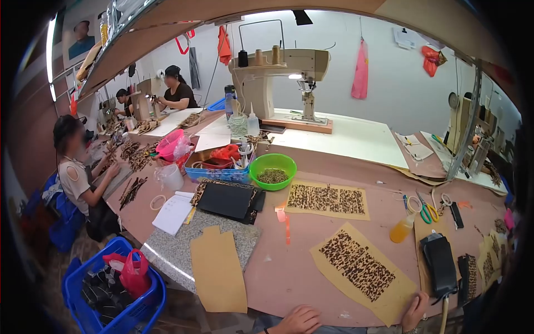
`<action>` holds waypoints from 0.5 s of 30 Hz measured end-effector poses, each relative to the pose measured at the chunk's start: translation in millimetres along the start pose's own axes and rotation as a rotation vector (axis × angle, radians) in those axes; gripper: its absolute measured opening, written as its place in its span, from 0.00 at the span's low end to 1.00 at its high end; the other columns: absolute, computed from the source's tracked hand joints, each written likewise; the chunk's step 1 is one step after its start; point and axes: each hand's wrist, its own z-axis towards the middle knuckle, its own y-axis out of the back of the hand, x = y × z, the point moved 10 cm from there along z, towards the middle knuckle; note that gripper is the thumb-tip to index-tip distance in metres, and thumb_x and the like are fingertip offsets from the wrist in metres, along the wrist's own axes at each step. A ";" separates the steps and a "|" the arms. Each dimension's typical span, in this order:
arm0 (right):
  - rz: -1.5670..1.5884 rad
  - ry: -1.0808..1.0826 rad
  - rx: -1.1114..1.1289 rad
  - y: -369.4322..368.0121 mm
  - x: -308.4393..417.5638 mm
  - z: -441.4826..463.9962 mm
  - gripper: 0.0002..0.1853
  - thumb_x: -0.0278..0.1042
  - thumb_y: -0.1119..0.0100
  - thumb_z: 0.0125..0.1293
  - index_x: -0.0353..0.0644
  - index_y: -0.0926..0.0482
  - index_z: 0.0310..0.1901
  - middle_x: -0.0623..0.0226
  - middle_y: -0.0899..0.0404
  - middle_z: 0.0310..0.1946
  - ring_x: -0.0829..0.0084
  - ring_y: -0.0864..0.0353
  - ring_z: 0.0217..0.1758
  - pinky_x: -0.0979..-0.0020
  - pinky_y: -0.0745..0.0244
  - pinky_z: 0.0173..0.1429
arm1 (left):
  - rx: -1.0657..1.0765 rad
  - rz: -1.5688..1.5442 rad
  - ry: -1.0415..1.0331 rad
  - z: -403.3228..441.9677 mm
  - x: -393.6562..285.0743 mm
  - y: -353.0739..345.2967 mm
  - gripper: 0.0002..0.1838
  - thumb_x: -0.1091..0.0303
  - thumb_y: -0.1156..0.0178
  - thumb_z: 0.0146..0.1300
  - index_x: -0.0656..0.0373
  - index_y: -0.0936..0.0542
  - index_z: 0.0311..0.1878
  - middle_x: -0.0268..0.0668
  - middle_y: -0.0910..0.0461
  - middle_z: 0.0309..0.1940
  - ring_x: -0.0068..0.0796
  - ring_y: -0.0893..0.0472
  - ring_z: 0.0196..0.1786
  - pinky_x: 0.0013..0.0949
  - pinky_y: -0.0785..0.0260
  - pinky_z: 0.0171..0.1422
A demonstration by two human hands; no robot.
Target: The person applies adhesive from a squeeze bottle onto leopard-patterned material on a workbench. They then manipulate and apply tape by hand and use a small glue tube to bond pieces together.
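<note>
My left hand [301,320] rests at the table's front edge, fingers loosely spread and slightly bent, holding nothing visible. My right hand [415,313] lies at the edge further right, beside the lower corner of a tan sheet [384,308] bearing rows of leopard-patterned pieces [357,265]. Its fingers are slightly bent and look empty; whether they touch the sheet is unclear. Another tan sheet [328,214] with similar pieces [327,199] lies behind. A plain tan piece [218,273] overlaps a speckled stone slab [255,236] on the left.
A green bowl [273,171], blue box [218,173], black pieces [225,199] and notebook [173,213] are ahead. Right: glue bottle [402,229], scissors [428,210], black device [439,265]. Sewing machine [308,100] behind; blue basket [157,303] and a seated person [83,178] left.
</note>
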 end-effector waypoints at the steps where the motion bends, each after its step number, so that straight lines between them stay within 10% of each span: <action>1: -0.024 -0.004 0.008 -1.6 -0.4 0.9 0.16 0.39 0.53 0.73 0.34 0.22 0.48 0.50 0.22 0.48 0.51 0.25 0.54 0.57 0.34 0.61 | -0.001 -0.025 -0.012 0.5 0.6 0.4 0.09 0.62 0.35 0.55 0.55 0.22 0.35 0.39 0.22 0.40 0.42 0.23 0.47 0.45 0.32 0.53; 15: 0.082 -0.357 -0.066 -5.3 -83.3 -18.6 0.14 0.34 0.61 0.76 0.32 0.28 0.44 0.58 0.27 0.41 0.65 0.27 0.47 0.68 0.33 0.56 | 0.309 -0.860 0.162 -7.9 35.8 -18.0 0.08 0.61 0.42 0.65 0.52 0.21 0.42 0.35 0.20 0.42 0.35 0.22 0.51 0.47 0.41 0.68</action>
